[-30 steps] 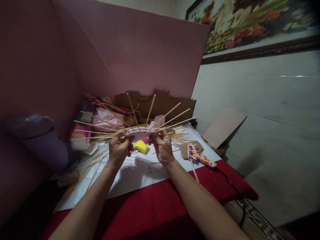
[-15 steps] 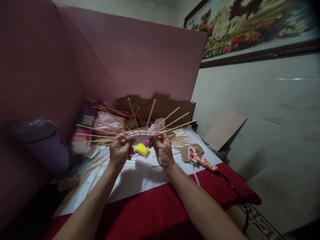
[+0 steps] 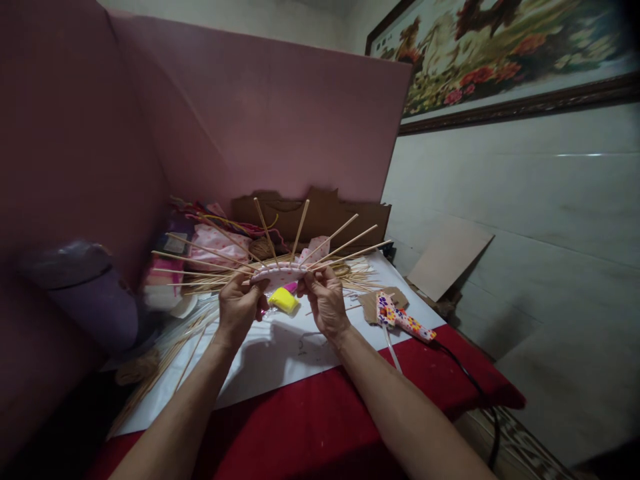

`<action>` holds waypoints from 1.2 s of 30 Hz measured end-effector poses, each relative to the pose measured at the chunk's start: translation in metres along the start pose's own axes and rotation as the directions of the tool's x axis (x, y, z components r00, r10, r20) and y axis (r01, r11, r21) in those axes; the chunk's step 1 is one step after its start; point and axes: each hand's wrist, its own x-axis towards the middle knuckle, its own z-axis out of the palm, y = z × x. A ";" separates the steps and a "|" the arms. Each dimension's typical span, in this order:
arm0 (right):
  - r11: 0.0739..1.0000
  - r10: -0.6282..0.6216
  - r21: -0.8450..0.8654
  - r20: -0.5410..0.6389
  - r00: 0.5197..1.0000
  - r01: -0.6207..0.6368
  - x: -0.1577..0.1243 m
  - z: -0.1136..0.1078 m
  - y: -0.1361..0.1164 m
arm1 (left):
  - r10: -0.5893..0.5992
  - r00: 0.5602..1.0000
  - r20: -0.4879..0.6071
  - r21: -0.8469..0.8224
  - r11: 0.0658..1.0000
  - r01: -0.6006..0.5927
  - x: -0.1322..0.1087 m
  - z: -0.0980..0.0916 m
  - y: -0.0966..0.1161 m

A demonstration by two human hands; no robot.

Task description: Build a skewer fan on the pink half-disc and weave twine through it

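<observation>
My left hand (image 3: 239, 308) and my right hand (image 3: 325, 300) together hold up a flat pink dotted disc (image 3: 279, 272) seen almost edge-on, each hand pinching one side of its rim. Several thin wooden sticks (image 3: 340, 231) fan out from the disc to the left, upward and to the right. Just under the disc, between my hands, lies a small yellow block (image 3: 283, 300) on the white sheet (image 3: 280, 353).
A glue gun (image 3: 403, 321) with a coloured dotted pattern lies right of my right hand, its black cord trailing off the red tablecloth (image 3: 300, 427). Loose sticks (image 3: 165, 353) lie at the left. Cardboard pieces (image 3: 320, 210), pink fabric and yarn crowd the back against a pink board.
The view has tilted slightly, so everything sits a little lower than a second ago. My hands keep the same grip on the disc with the sticks.
</observation>
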 end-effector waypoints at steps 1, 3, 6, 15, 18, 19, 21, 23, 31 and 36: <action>1.000 -0.001 0.005 0.001 1.000 0.001 0.000 0.000 0.000 | -0.003 1.000 0.002 -0.001 1.000 0.003 0.000 0.000 0.000; 1.000 -0.003 0.018 0.002 1.000 0.003 0.000 0.000 0.000 | -0.007 1.000 0.006 -0.001 1.000 0.007 0.000 0.000 0.000; 1.000 -0.002 0.017 0.002 1.000 0.002 0.000 0.000 0.000 | -0.007 1.000 0.005 0.008 1.000 0.007 0.001 0.001 0.001; 1.000 -0.002 0.009 -0.001 1.000 0.002 0.000 0.000 0.000 | -0.004 1.000 0.000 0.006 1.000 0.004 0.000 0.001 0.002; 1.000 0.000 -0.002 -0.001 1.000 0.000 0.000 0.000 0.000 | -0.006 1.000 -0.002 0.008 1.000 0.006 0.001 0.001 0.001; 1.000 0.000 -0.001 -0.002 1.000 0.000 0.000 0.000 -0.001 | -0.006 1.000 -0.002 0.008 1.000 0.006 0.001 0.001 0.001; 1.000 0.001 0.003 -0.001 1.000 -0.001 0.000 0.000 -0.001 | -0.009 1.000 0.001 0.004 1.000 0.009 0.001 0.001 0.000; 1.000 0.002 0.009 0.001 1.000 -0.002 0.000 0.000 -0.001 | -0.014 1.000 0.004 0.000 1.000 0.014 0.001 0.000 -0.001; 1.000 -0.001 0.005 0.004 1.000 0.001 0.000 0.000 -0.001 | -0.027 1.000 -0.011 -0.001 1.000 0.027 -0.001 0.002 0.003; 1.000 -0.003 -0.008 0.004 1.000 0.003 0.000 0.000 0.000 | -0.033 0.999 -0.010 0.002 0.999 0.033 0.001 0.002 0.003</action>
